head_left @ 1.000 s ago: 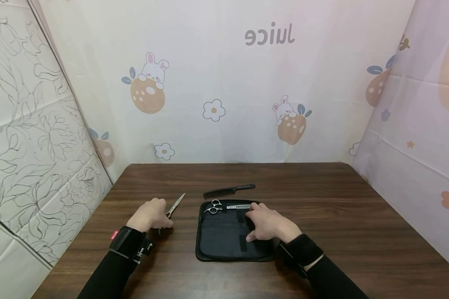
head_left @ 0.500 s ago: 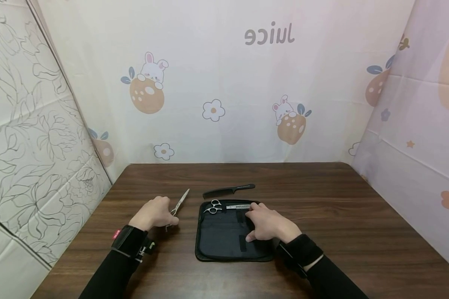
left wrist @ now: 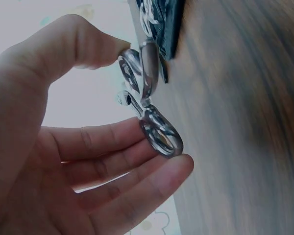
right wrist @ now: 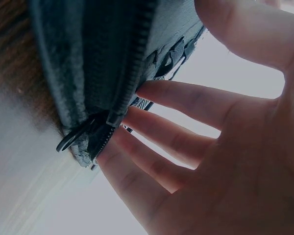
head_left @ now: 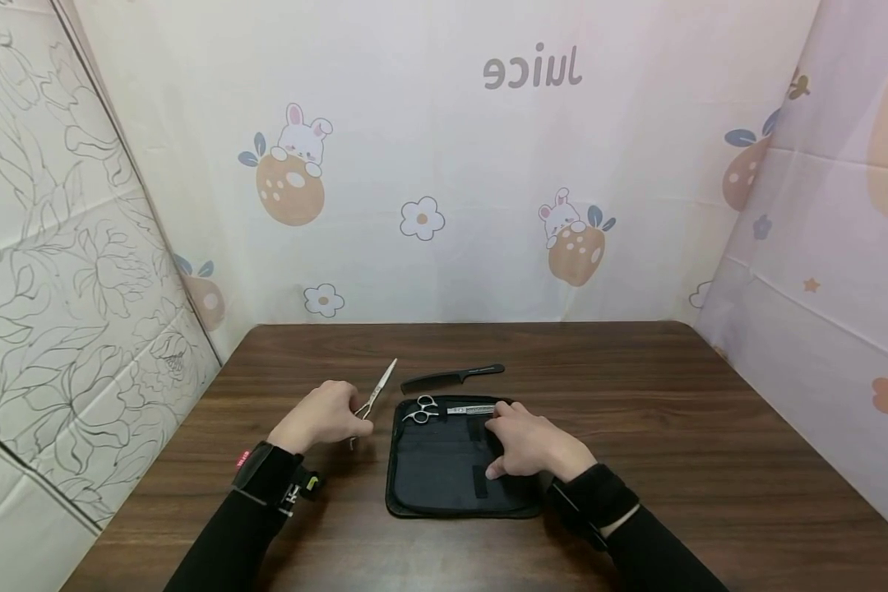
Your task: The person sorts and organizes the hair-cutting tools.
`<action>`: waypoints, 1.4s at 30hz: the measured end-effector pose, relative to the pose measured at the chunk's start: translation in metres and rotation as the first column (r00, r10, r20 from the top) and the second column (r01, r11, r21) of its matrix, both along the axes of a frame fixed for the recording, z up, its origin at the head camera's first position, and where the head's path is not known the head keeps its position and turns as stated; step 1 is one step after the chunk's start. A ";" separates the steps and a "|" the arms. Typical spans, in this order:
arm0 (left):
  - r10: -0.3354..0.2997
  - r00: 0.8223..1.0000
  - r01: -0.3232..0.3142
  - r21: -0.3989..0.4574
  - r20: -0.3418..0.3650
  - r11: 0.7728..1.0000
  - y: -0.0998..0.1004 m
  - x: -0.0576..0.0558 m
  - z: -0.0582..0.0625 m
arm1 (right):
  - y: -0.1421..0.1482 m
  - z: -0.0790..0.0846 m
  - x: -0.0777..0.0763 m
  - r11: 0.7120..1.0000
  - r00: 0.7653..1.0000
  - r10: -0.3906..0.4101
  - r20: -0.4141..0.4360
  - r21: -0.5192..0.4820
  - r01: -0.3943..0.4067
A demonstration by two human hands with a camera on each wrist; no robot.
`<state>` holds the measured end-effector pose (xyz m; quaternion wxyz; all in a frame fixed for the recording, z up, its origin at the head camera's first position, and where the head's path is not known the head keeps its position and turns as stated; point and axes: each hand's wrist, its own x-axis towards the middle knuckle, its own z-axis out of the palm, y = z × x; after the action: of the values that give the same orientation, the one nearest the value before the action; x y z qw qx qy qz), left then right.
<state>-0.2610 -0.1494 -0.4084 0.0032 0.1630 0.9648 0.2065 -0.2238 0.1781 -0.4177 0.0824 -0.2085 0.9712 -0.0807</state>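
My left hand (head_left: 324,417) pinches a pair of silver scissors (head_left: 382,383) by the handles, the blades pointing up and away to the right. In the left wrist view, thumb and fingers meet the finger rings (left wrist: 162,133) from opposite sides. An opened black zip case (head_left: 437,477) lies flat on the table to the right of this hand. Across the case's far part lie thinning scissors (head_left: 469,409), rings to the left. My right hand (head_left: 536,444) rests on the case's right side, fingers fairly straight; the right wrist view shows fingertips touching its zip edge (right wrist: 118,105).
Just beyond the case, a black comb (head_left: 444,379) lies on the dark wooden table (head_left: 673,427). Patterned cloth walls (head_left: 429,271) close off the back and both sides.
My left hand has moved right and slightly away, carrying the scissors towards the case's far left corner. My right hand and the case look unchanged.
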 end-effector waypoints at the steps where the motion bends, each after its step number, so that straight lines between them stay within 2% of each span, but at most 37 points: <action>1: -0.003 1.000 0.003 0.005 -0.001 1.000 0.002 0.000 0.001 | 0.000 0.000 0.000 1.000 1.000 -0.001 -0.001 -0.001 0.001; 11: -0.019 1.000 0.019 0.072 -0.010 0.997 0.018 -0.003 0.002 | 0.000 0.002 0.000 1.000 1.000 -0.006 -0.004 0.003 0.006; 27: -0.058 0.998 0.060 0.149 -0.021 0.987 0.044 -0.001 0.002 | 0.000 0.000 0.000 1.000 1.000 -0.009 -0.001 0.002 0.009; 42: -0.168 0.985 0.174 0.223 -0.045 0.959 0.066 0.002 0.006 | 0.002 0.002 0.000 1.000 1.000 -0.009 0.005 -0.006 0.009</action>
<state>-0.2587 -0.0831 -0.4028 -0.0099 0.2477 0.9173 0.3117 -0.2237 0.1800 -0.4159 0.0838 -0.2041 0.9717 -0.0848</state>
